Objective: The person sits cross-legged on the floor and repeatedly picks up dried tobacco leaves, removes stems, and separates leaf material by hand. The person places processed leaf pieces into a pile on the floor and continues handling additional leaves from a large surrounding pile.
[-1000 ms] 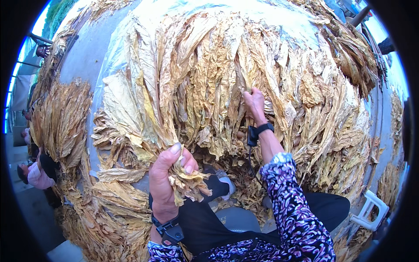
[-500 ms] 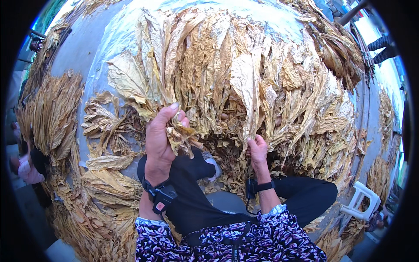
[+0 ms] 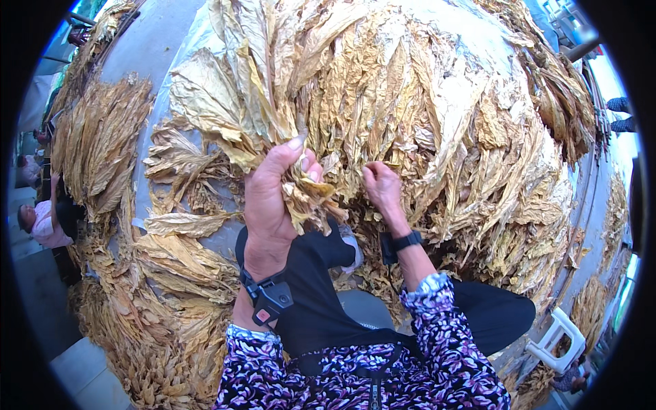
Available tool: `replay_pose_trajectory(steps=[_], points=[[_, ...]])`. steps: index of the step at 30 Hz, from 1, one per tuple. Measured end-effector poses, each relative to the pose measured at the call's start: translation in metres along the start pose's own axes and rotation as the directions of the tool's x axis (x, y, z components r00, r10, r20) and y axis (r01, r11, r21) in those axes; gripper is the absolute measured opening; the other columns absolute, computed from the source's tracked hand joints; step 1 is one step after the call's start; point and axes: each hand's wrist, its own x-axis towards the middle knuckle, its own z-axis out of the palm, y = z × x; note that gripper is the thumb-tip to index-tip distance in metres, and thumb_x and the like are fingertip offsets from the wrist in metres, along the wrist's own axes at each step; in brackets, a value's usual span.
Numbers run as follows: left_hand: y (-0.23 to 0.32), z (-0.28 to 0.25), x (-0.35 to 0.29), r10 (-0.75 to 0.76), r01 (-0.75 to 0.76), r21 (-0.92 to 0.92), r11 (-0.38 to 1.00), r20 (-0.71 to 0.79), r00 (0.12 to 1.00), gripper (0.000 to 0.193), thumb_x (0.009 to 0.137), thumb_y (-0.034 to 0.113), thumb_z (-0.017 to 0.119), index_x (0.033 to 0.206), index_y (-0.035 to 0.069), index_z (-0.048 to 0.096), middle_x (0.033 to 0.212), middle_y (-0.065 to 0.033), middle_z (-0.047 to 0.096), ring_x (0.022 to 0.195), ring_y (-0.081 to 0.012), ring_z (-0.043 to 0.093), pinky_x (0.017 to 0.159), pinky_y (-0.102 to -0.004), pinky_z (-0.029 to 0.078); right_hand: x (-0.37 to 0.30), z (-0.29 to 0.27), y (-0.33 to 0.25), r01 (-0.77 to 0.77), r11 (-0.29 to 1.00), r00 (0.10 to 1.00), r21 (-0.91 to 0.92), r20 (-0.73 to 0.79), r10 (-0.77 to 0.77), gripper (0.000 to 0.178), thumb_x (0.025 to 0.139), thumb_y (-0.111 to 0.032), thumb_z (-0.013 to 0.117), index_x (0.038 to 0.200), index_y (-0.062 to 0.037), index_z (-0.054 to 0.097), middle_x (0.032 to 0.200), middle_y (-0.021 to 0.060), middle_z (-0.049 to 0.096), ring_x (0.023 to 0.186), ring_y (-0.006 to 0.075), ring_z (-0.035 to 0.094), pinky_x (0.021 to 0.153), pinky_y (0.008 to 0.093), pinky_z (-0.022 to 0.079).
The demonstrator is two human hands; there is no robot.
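Observation:
My left hand (image 3: 277, 195) is closed around a bundle of dried tobacco leaves (image 3: 236, 109). Their broad pale blades fan up and away from me, while crumpled stem ends (image 3: 311, 205) stick out below the thumb. To its right, my right hand (image 3: 384, 190) has its fingers pinched together at the near edge of a wide heap of dried tobacco leaves (image 3: 389, 89). What sits between those fingertips, if anything, is too small to make out against the leaves. Both wrists carry dark straps with small devices.
More tobacco leaves lie in piles at the left (image 3: 102, 143) and lower left (image 3: 171, 328). Clear plastic sheeting (image 3: 471, 24) shows under the heap. A white plastic stool (image 3: 557, 342) stands at the lower right. Another person (image 3: 51, 222) is at the far left.
My right hand has moved up and left, off the pale leaf stem it gripped, toward my left hand. That upright pale leaf no longer stands out there. The view has shifted slightly.

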Motion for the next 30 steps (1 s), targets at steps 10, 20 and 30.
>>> replay_pose_trajectory(steps=[10,20,30], points=[[0.008,-0.011,-0.002,-0.004,0.002,-0.047,0.999,-0.032,0.999,0.016,0.089,0.017,0.053,0.079,0.006,0.047,0.068,-0.0025,0.048,0.060,-0.0137,0.052,0.058,-0.0278,0.043,-0.013,-0.021,0.015,0.106,0.989,0.972,-0.108,-0.199,-0.126,0.017,0.081,-0.019,0.051,0.072,-0.0078,0.043,0.064,0.0012,0.041,0.055,0.0118,0.037,0.048,0.0301,0.035],[-0.004,-0.007,0.001,0.000,-0.002,-0.052,0.999,-0.040,0.999,0.012,0.084,0.006,0.057,0.090,-0.004,0.053,0.068,-0.0070,0.050,0.058,-0.0136,0.050,0.055,-0.0252,0.047,-0.124,-0.063,0.064,-0.163,0.638,0.978,0.752,0.038,0.204,0.017,0.090,-0.013,0.052,0.099,-0.0019,0.061,0.077,-0.0004,0.060,0.064,0.0064,0.052,0.057,0.0221,0.044],[-0.058,-0.011,-0.022,-0.060,0.091,0.294,0.951,-0.114,0.992,0.012,0.084,0.007,0.059,0.089,-0.004,0.057,0.069,-0.0070,0.057,0.058,-0.0142,0.057,0.050,-0.0258,0.048,-0.142,-0.102,0.070,-0.076,0.239,0.997,0.968,0.077,0.006,0.036,0.094,-0.016,0.042,0.125,0.0019,0.046,0.096,0.0128,0.064,0.082,0.0199,0.063,0.075,0.0335,0.054]])
